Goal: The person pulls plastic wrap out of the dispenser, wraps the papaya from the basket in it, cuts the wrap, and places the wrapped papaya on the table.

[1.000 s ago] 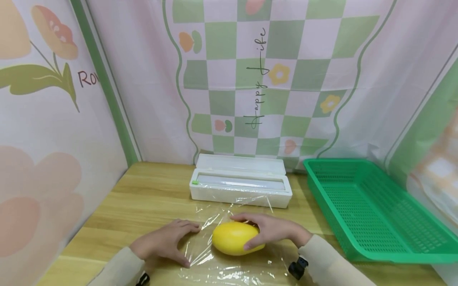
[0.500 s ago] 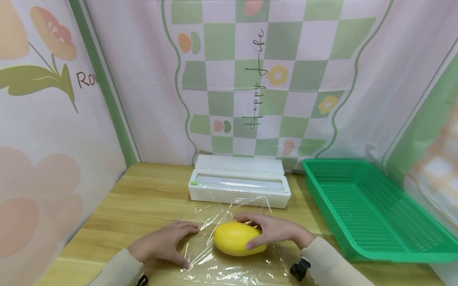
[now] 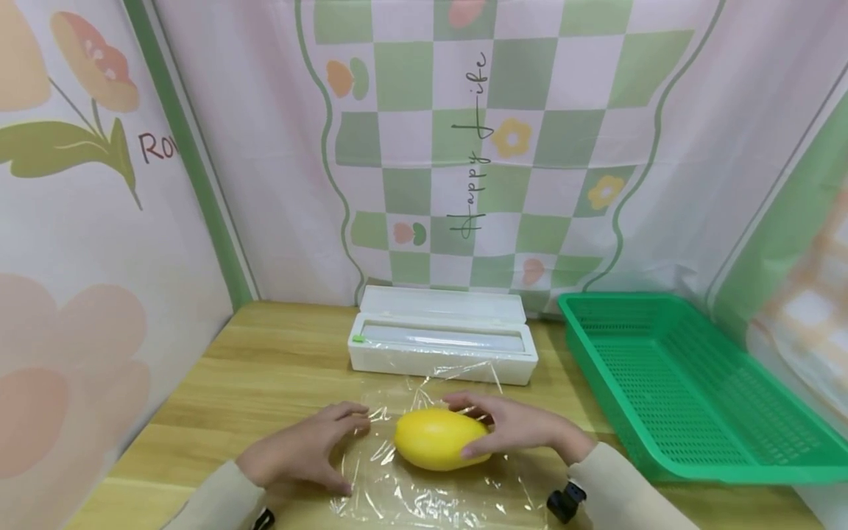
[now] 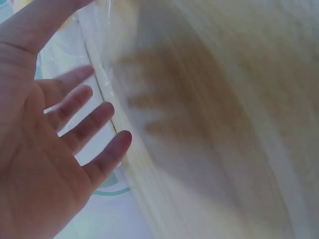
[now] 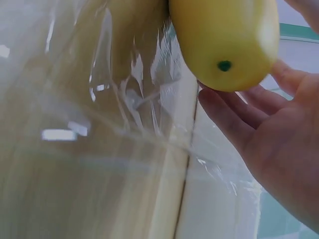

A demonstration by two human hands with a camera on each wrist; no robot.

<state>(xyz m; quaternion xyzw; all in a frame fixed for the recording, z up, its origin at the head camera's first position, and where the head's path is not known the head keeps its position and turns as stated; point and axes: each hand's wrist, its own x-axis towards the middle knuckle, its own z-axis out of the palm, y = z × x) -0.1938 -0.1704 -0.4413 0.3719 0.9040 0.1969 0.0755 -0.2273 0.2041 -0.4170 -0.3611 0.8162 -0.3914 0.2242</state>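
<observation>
A smooth yellow melon (image 3: 433, 439) lies on its side on a sheet of clear cling film (image 3: 424, 500) spread over the table. In the right wrist view the melon's end shows a small green spot. My right hand (image 3: 520, 425) is at the melon's right end, thumb on the near side and fingers on the far side, loosely spread; in the right wrist view, fingertips (image 5: 212, 102) are right at its lower edge. My left hand (image 3: 298, 450) holds nothing; its fingers are spread by the film's left edge, and the left wrist view shows its bare palm (image 4: 45, 174).
Behind the melon stands a white cling film box (image 3: 440, 368), lid raised, with a film roll (image 3: 444, 338) and a green slider inside. The film reaches the box's front. A green perforated basket (image 3: 636, 419) stands at the right. A patterned curtain (image 3: 278, 184) closes the back.
My right hand has shifted slightly right along the melon, and its hold looks looser. The melon is nearly where it was. My left hand has barely moved.
</observation>
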